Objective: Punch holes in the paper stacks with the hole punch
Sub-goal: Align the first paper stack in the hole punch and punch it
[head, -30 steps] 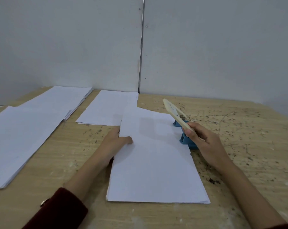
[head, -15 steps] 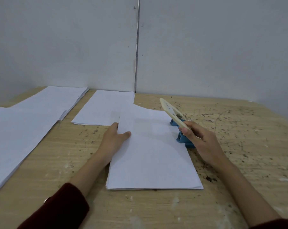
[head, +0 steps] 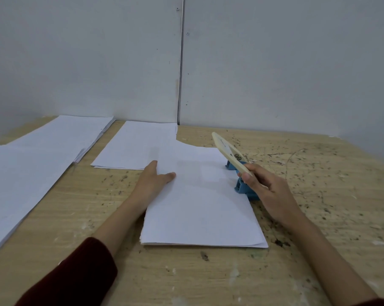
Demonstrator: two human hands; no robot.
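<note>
Now the right hand (head: 272, 191) grips the hole punch (head: 241, 173) lever raised over the paper stack (head: 199, 199) — left hand (head: 152, 181) pinching its edge; stacks at ten o'clock wait.

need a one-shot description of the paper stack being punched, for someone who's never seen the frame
On the wooden table, look nearest the person, between the two hands. The paper stack lies there, its right edge in the blue hole punch, the left hand gripping its left edge. Unlike the other stacks further left and back, it alone is touched.

Scuffed wooden table (head: 319, 217), grey panelled wall (head: 274, 62), vertical seam (head: 180, 62)
</note>
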